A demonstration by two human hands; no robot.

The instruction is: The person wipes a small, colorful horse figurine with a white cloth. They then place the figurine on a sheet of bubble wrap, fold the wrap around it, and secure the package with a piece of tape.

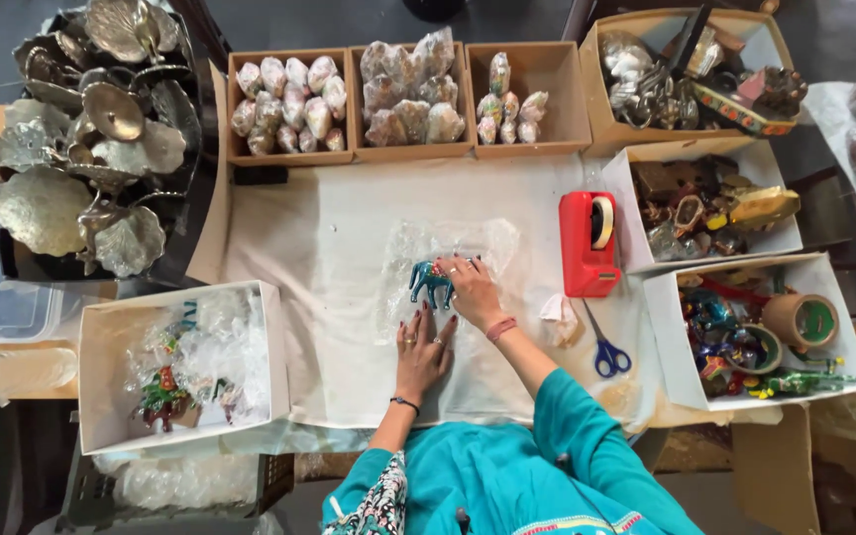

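Hands are both down in the middle of the cloth-covered surface (329, 248), on a crinkly sheet of clear plastic wrap (448, 258). The right hand (470, 289) rests against a small teal painted animal figurine (430, 281) lying on that wrap, fingers curled around its right side, so the grip is lightly closed on the figurine. The left hand (422, 355) sits just below it, flat with fingers spread, pressing the near edge of the wrap, holding nothing.

Just right of the wrap there's a red tape dispenser (588, 244), and below it a pair of blue-handled scissors (605, 349) plus a crumpled bit of white paper (558, 315).

Along the far edge sit three brown cardboard boxes (408, 151) holding wrapped bundles. On the left, a white box (101, 396) has a red and green figurine in plastic, and beyond it a black tray (195, 213) is piled with brass leaf-shaped dishes. The right side has white boxes (829, 381) of colourful trinkets and rolls of brown tape.
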